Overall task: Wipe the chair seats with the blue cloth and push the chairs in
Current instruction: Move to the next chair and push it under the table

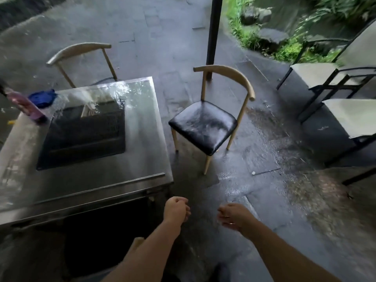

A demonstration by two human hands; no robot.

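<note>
Blue cloth (pixel 43 98): bunched on the table's far left corner, beside a pink bottle (pixel 26 106).
Near chair (pixel 205 123): black seat, turned away, well clear of the steel table (pixel 140 127).
Far chair (pixel 79 58): tucked behind the table.
Left hand (pixel 176 208): empty, fingers loosely curled.
Right hand (pixel 234 216): empty, fingers curled, ring visible.

Wet grey stone floor (pixel 264 159), black post (pixel 213 27), greenery (pixel 289 47) beyond

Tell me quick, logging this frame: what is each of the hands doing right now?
Left hand: loosely curled, holding nothing.
Right hand: fingers loosely curled, holding nothing.
Blue cloth lies on the table.
</note>
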